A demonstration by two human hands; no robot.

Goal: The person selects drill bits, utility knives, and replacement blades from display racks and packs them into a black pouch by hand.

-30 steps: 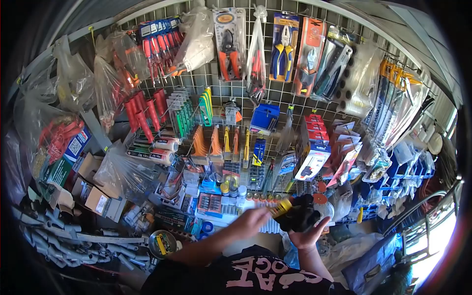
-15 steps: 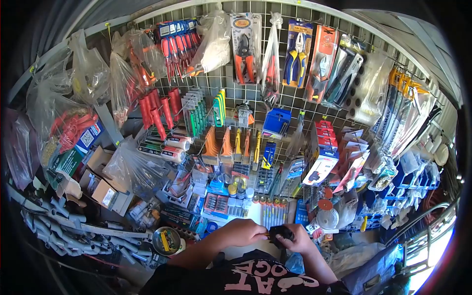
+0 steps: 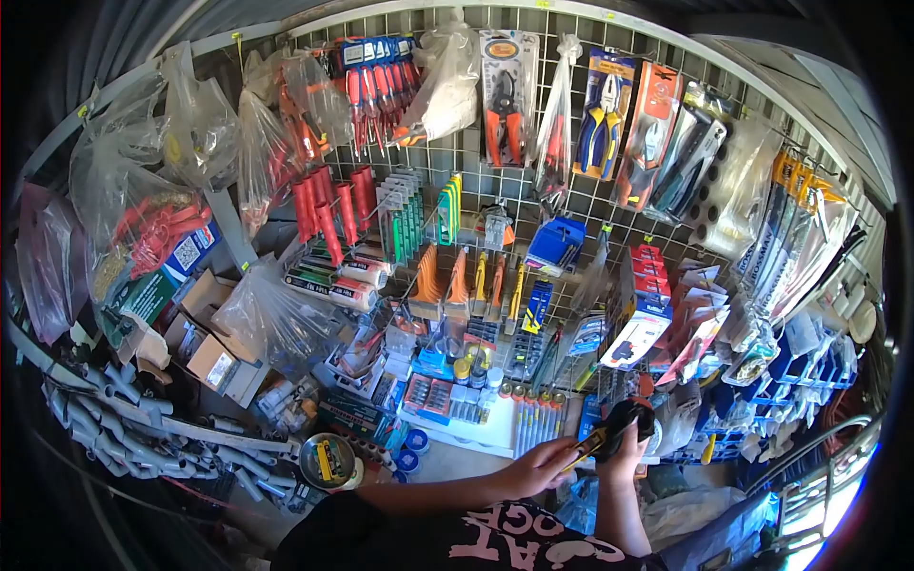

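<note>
My left hand is closed on a slim yellow-and-black tool that looks like a utility knife, though its tip is hard to make out. Beside it, my right hand grips a rounded black object, whose kind I cannot tell. The tool's upper end meets or overlaps the black object. Both hands are held in front of my chest, over the lower part of the display. Behind them stand several upright tubes with orange caps.
A wire grid hung with packaged pliers, orange-handled pruning shears and red screwdrivers faces me. Grey pipe fittings lie at left, near a round pan. Blue bins are at right.
Both hands have moved right, and my right hand has raised the black object higher. The yellow-and-black tool now shows in my left hand. The view has shifted slightly.
</note>
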